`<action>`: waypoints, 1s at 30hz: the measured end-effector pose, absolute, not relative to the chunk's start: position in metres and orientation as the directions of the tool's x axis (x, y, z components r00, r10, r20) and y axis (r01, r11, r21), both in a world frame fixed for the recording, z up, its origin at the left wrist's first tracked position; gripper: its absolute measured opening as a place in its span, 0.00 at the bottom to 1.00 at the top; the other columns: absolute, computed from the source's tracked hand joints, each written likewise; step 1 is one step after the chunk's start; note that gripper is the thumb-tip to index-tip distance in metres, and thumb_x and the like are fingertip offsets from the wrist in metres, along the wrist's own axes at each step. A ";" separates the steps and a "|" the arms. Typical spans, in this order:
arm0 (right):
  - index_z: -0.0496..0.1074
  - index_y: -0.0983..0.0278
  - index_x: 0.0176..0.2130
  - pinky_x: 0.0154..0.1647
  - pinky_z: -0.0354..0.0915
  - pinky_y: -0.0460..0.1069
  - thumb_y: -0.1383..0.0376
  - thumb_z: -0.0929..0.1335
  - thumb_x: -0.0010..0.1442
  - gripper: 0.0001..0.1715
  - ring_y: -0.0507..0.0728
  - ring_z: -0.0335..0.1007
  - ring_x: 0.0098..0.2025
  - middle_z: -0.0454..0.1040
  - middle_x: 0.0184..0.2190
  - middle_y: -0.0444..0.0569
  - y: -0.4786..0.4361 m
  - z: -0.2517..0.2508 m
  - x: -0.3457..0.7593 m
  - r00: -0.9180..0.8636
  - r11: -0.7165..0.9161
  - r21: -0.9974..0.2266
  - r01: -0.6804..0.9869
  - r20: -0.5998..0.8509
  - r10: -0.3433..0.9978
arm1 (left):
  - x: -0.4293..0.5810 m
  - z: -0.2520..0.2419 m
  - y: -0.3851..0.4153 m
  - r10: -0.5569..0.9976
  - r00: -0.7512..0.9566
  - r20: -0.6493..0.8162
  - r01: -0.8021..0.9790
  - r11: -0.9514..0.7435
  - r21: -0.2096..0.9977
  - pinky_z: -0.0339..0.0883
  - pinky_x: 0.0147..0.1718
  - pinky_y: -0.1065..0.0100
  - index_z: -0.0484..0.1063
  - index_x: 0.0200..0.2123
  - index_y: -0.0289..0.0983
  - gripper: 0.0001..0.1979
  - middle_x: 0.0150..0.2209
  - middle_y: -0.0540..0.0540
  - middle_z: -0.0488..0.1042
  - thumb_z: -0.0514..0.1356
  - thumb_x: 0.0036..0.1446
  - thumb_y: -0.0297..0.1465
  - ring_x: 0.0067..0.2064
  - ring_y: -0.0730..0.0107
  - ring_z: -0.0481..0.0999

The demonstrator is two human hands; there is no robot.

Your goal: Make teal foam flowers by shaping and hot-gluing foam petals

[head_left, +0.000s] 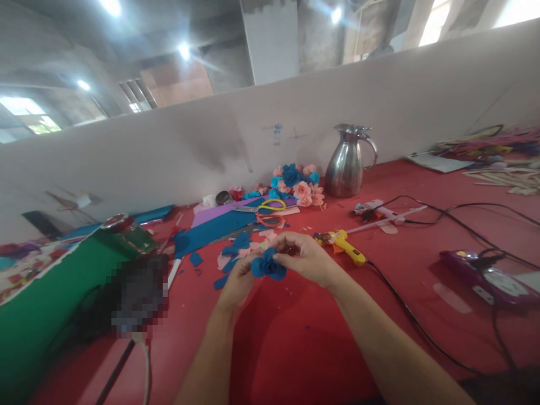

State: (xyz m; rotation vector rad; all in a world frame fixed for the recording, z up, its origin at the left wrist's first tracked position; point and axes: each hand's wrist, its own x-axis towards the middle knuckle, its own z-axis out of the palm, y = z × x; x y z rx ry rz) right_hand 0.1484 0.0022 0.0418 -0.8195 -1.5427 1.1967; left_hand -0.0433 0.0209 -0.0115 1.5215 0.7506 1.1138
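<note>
A small blue paper flower (269, 264) is held up in front of me between both hands, above the red table. My left hand (240, 281) grips it from below and the left, its fingers partly hidden behind the petals. From the right, my right hand (301, 256) pinches the flower's edge with thumb and fingers. Just beyond lie cut blue petals (241, 241) and pink paper scraps (223, 260). To the right of my right hand rests a yellow glue gun (348, 247) with a black cord.
Scissors with yellow handles (272, 205) and orange-handled scissors (270, 219) lie near blue paper (206, 233). Behind stand a pile of paper flowers (301, 188) and a steel jug (346, 163). A purple power strip (485, 278) and cords lie right; a green box (54, 309) stands left.
</note>
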 end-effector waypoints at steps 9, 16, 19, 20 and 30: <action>0.71 0.63 0.32 0.30 0.64 0.47 0.63 0.71 0.49 0.09 0.51 0.67 0.28 0.72 0.26 0.44 0.007 0.034 0.144 -0.078 0.270 -0.952 -0.143 0.283 0.956 | -0.041 -0.013 0.023 0.904 0.292 0.312 -0.104 -0.294 0.950 0.61 0.42 0.65 0.77 0.28 0.37 0.11 0.32 0.45 0.71 0.63 0.51 0.39 0.38 0.65 0.67; 0.67 0.63 0.27 0.27 0.60 0.45 0.64 0.67 0.49 0.04 0.51 0.64 0.25 0.69 0.22 0.42 0.001 0.031 0.135 0.093 0.287 -0.946 -0.151 0.276 0.957 | -0.040 -0.013 0.027 0.917 0.038 0.397 -0.108 -0.391 0.914 0.62 0.39 0.67 0.75 0.27 0.37 0.10 0.33 0.46 0.70 0.63 0.51 0.38 0.36 0.66 0.68; 0.66 0.63 0.27 0.24 0.58 0.45 0.63 0.66 0.50 0.06 0.50 0.61 0.22 0.68 0.20 0.42 -0.005 0.032 0.127 -0.009 0.228 -0.960 -0.165 0.233 0.972 | -0.039 -0.011 0.025 0.907 -0.007 0.420 -0.089 -0.419 0.903 0.62 0.40 0.66 0.74 0.26 0.37 0.10 0.33 0.45 0.71 0.62 0.53 0.37 0.37 0.66 0.69; 0.66 0.63 0.27 0.24 0.58 0.45 0.62 0.66 0.51 0.07 0.50 0.61 0.21 0.68 0.20 0.42 -0.006 0.032 0.125 -0.043 0.212 -0.962 -0.172 0.222 0.974 | -0.039 -0.010 0.025 0.907 -0.016 0.420 -0.085 -0.420 0.903 0.62 0.39 0.66 0.75 0.27 0.37 0.09 0.34 0.45 0.71 0.62 0.52 0.37 0.36 0.66 0.69; 0.66 0.63 0.26 0.24 0.56 0.45 0.61 0.68 0.50 0.08 0.49 0.60 0.22 0.66 0.20 0.40 -0.005 0.029 0.121 -0.118 0.198 -0.974 -0.109 0.211 0.970 | -0.041 -0.012 0.024 0.914 -0.104 0.391 -0.057 -0.398 0.915 0.63 0.34 0.68 0.77 0.29 0.39 0.04 0.31 0.47 0.70 0.65 0.48 0.32 0.34 0.68 0.68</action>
